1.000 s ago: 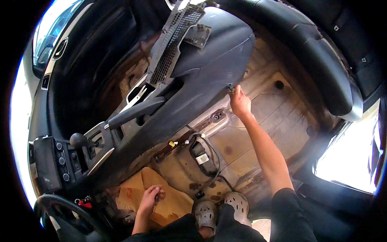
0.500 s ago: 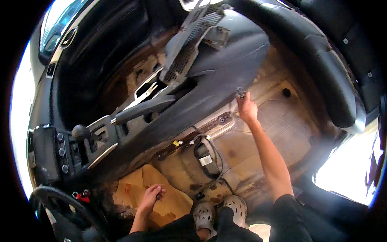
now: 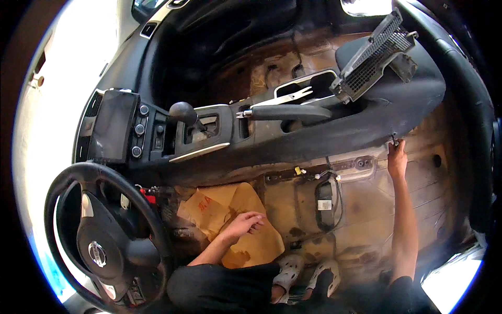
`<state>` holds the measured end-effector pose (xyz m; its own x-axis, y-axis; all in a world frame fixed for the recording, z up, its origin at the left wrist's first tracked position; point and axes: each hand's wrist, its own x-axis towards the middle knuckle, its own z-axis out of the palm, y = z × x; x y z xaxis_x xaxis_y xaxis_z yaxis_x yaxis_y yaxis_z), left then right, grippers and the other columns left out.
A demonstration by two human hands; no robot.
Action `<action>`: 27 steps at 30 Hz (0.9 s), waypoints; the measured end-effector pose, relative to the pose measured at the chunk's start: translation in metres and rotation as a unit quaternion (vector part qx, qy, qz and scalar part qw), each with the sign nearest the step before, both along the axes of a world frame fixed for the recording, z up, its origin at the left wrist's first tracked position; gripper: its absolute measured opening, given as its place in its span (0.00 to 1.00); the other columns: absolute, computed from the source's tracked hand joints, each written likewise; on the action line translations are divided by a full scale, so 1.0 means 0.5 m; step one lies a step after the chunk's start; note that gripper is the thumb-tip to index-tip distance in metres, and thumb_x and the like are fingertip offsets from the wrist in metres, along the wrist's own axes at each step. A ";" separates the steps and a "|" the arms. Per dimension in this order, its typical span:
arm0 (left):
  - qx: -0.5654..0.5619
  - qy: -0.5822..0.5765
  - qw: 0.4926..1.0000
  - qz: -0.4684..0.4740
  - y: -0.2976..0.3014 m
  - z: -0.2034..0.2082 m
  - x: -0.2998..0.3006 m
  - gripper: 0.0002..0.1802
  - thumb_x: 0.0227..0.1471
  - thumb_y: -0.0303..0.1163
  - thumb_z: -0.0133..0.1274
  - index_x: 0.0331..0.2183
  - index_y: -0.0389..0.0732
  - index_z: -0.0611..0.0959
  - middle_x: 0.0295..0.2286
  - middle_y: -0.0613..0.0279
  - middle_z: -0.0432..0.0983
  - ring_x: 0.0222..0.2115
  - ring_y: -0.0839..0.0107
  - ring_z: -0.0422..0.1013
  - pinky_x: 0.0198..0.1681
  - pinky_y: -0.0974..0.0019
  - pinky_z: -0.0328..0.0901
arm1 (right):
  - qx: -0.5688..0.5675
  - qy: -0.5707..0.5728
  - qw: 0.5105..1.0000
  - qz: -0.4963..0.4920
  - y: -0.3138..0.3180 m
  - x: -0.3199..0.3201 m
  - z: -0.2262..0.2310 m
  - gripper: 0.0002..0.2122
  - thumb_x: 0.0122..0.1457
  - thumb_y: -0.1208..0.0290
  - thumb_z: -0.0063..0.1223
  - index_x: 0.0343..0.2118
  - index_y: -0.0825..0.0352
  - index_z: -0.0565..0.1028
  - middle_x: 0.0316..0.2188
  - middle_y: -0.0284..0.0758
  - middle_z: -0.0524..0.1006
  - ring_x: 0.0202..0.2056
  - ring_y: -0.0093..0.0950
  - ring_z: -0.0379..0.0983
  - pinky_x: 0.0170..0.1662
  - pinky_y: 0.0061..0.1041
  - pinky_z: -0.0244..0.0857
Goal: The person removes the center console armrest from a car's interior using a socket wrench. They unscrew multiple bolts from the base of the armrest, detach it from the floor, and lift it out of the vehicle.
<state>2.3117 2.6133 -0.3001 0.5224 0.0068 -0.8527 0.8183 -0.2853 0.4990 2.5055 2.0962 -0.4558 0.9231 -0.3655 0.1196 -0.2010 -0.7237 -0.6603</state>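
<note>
My right hand (image 3: 398, 159) reaches to the lower side of the black centre console (image 3: 361, 128), toward its rear end. Its fingers are closed around a small dark thing whose thin tip touches or nearly touches the console's edge; its kind is too small to make out. Over a sheet of brown paper (image 3: 264, 238) on the footwell floor hovers my left hand (image 3: 246, 225), with loosely bent fingers slightly apart and nothing visible in them. A dark grilled plastic part (image 3: 374, 57) lies tilted across the rear of the console.
The steering wheel (image 3: 97, 246) is at the lower left. A gear lever (image 3: 184, 113) and handbrake lever (image 3: 290, 112) stand up from the console. Wiring with a yellow connector (image 3: 299, 171) lies on the bare stained floor (image 3: 366, 220). The rear seat (image 3: 470, 78) is on the right.
The view has swung toward the front, so the console and steering wheel sit further right. My right hand stays at the console's lower edge; my left hand remains above the paper.
</note>
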 end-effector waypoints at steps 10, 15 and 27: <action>-0.006 -0.006 1.000 0.018 -0.015 -0.003 0.011 0.17 0.63 0.39 0.47 0.48 0.41 0.78 0.35 0.69 0.75 0.33 0.80 0.70 0.34 0.73 0.64 | 0.381 -0.049 0.922 -0.060 -0.012 0.014 -0.027 0.10 0.66 0.66 0.46 0.43 0.68 0.66 0.29 0.48 0.78 0.29 0.45 0.75 0.31 0.36 0.70; -0.014 -0.010 1.000 0.017 -0.004 -0.007 0.004 0.17 0.63 0.40 0.47 0.48 0.42 0.78 0.35 0.70 0.76 0.33 0.80 0.70 0.33 0.74 0.64 | -0.051 -0.144 0.988 -0.002 -0.022 0.010 -0.003 0.12 0.65 0.67 0.45 0.46 0.67 0.63 0.32 0.53 0.76 0.32 0.61 0.69 0.36 0.52 0.64; -0.002 -0.007 1.000 0.013 0.006 -0.012 0.007 0.18 0.63 0.40 0.48 0.49 0.41 0.78 0.36 0.66 0.77 0.34 0.77 0.71 0.35 0.73 0.64 | 0.108 0.041 0.992 -0.049 -0.030 -0.002 -0.019 0.15 0.64 0.63 0.49 0.48 0.65 0.64 0.28 0.49 0.78 0.27 0.44 0.77 0.31 0.41 0.71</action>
<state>2.3150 2.6161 -0.3061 0.5347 0.0164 -0.8449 0.8178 -0.2620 0.5124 2.5044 2.0811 -0.4654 0.8852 -0.4629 -0.0451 -0.3225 -0.5411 -0.7767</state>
